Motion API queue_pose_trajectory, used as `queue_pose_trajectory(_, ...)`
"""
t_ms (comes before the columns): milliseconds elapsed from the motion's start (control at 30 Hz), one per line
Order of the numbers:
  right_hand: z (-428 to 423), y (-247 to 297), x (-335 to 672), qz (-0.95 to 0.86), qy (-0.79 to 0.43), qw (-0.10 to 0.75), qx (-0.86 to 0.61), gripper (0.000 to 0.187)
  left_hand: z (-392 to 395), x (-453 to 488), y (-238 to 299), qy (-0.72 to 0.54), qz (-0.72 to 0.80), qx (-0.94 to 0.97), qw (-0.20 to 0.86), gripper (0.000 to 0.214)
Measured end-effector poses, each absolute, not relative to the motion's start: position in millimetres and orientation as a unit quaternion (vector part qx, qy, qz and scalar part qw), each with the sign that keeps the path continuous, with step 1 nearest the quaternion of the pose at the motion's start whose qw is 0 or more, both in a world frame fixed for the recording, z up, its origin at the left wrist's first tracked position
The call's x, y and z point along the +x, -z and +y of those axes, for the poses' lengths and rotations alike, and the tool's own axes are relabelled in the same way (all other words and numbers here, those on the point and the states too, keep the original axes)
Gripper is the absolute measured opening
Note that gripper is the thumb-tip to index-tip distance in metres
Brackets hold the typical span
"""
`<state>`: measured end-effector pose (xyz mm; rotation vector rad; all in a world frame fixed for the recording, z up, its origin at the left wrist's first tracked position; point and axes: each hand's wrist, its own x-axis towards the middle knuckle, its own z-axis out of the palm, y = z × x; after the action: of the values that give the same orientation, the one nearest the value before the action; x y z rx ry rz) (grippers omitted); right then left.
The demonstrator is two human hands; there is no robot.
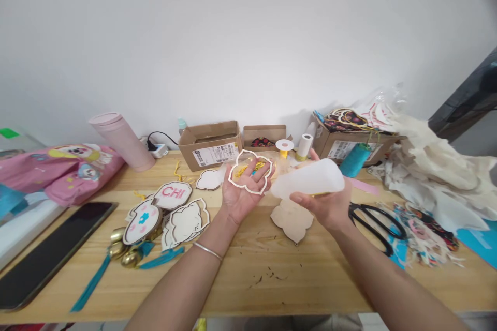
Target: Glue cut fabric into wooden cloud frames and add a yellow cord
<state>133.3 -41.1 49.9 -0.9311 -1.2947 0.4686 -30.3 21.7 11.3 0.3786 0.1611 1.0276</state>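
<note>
My left hand (248, 186) is palm up with its fingers stretched out, and a thin pale flower-shaped frame (238, 186) rests across them. My right hand (330, 204) is closed round a translucent white squeeze bottle (310, 176). The bottle is tipped on its side, its narrow end toward the frame; I cannot tell whether they touch. On the table below the bottle lies a flower-shaped wooden piece (292, 221). Yellow thread (246, 169) shows through the frame behind my left fingers.
Left are stacked wooden shapes (185, 222), a "CHI" plaque (173, 195), brass bells (131, 257) with teal tassels and a phone (58, 253). Cardboard boxes (212, 145) line the wall. Right are black scissors (378, 225), a teal thread spool (355, 160) and fabric scraps (423, 238).
</note>
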Motion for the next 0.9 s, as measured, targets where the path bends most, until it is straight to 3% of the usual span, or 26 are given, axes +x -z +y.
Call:
queue_pose_trajectory(267,-39,-43,132,-0.659,-0.149,0.659,-0.331,0.027,16,-25,-10,-0.467,0.08,0.196,0.858,0.062)
queue_pose_trajectory(567,-41,-36,139,-0.606,-0.176,0.663,-0.402,0.038,18,-25,-10,-0.484,0.091,0.18,0.851,0.062)
queue_pose_trajectory(900,-40,-42,140,-0.645,-0.109,0.656,-0.377,0.031,17,-24,-8,-0.468,0.089,0.191,0.858,0.068)
